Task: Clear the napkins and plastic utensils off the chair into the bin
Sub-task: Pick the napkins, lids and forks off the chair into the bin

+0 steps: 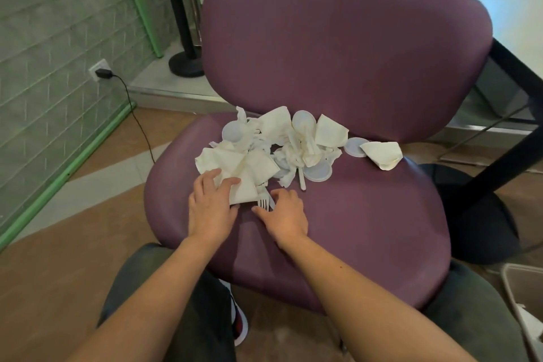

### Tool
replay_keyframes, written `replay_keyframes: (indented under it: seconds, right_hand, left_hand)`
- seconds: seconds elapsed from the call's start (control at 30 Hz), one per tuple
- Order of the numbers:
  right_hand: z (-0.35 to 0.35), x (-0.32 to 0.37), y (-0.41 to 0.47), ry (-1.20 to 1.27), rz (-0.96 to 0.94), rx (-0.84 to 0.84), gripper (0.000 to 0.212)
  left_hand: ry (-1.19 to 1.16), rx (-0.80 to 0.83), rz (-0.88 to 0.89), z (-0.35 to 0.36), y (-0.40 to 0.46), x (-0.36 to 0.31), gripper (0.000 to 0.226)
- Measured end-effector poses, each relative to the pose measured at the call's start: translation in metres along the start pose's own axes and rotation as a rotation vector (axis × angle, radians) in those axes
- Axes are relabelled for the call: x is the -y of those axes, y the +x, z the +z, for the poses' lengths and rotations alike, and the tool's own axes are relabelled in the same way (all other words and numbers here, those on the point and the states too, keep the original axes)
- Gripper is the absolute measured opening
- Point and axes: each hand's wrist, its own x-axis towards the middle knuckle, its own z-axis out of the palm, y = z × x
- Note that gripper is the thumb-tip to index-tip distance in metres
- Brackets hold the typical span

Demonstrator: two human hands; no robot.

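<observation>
A heap of white napkins (252, 164), round plastic lids (318, 172) and plastic utensils lies on the back half of the purple chair seat (367, 223). One folded napkin (382, 153) lies apart at the right. My left hand (212, 206) rests flat on the near napkins, with its fingers spread. My right hand (283, 213) lies beside it on the seat, its fingertips touching a white plastic fork (263, 201) that sticks out from under the napkins. A pale bin (526, 311) shows at the lower right edge.
The chair's purple backrest (346, 47) rises behind the heap. A black table leg and base (482, 214) stand to the right. A black cable (138, 123) runs from a wall socket at the left. My knees flank the seat's front.
</observation>
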Motion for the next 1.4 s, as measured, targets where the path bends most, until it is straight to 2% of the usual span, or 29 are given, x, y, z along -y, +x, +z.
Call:
replay_keyframes:
  seconds: [0.07,0.2,0.4,0.53,0.63,0.73,0.87,0.97,1.1,1.3,1.4]
  right_hand:
    - [0.001,-0.001,0.007,0.012,0.025,-0.006,0.047]
    - [-0.004,-0.009,0.015,0.185,0.099,-0.024,0.022]
    - [-0.035,-0.035,0.010,0.335,0.161,-0.077,0.005]
    - [-0.054,-0.057,0.000,0.289,0.101,-0.058,0.016]
    - [-0.073,-0.076,-0.012,0.392,0.184,-0.015,0.019]
    - [-0.092,-0.095,-0.027,0.585,0.295,-0.029,0.015]
    - [-0.127,-0.121,-0.048,0.799,0.347,-0.107,0.017]
    - [-0.155,-0.137,-0.060,0.797,0.331,-0.161,0.031]
    - [-0.198,-0.179,-0.085,0.752,0.316,-0.237,0.049]
    - [-0.237,-0.233,-0.117,0.725,0.424,-0.397,0.037]
    - [-0.245,-0.261,-0.133,0.713,0.506,-0.500,0.025]
  left_hand:
    - [-0.011,-0.035,0.015,0.003,0.003,0.002,0.052]
    - [-0.082,-0.093,0.022,0.003,0.009,-0.002,0.041]
    - [-0.182,-0.114,0.009,0.001,0.010,-0.029,0.029]
    - [-0.164,-0.124,0.023,-0.003,0.006,-0.053,0.021]
    - [-0.151,-0.051,0.032,-0.009,0.004,-0.078,0.031]
    - [-0.303,0.036,0.013,-0.018,0.001,-0.111,0.034]
    - [-0.506,0.214,-0.012,-0.014,-0.003,-0.167,0.028]
    - [-0.704,0.377,-0.032,-0.006,-0.006,-0.205,0.017]
    - [-0.759,0.528,0.032,-0.001,-0.021,-0.279,0.012]
    - [-0.747,0.674,0.137,0.017,-0.047,-0.366,0.019]
    - [-0.624,0.675,0.257,0.030,-0.060,-0.399,0.026]
